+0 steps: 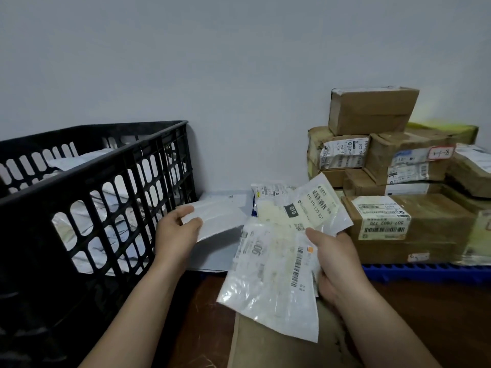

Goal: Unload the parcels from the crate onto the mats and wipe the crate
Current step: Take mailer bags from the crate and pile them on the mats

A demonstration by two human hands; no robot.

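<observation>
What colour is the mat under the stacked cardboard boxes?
Blue, with a ribbed edge; the mat shows in the head view, under the cardboard boxes.

Crate [111,181] black matt plastic; parcels [268,282] glossy film; boxes [372,110] brown cardboard

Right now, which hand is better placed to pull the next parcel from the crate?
Left. The left hand is beside the crate, holding only one white parcel. The right hand is farther away, its grip full of several plastic mailers.
</observation>
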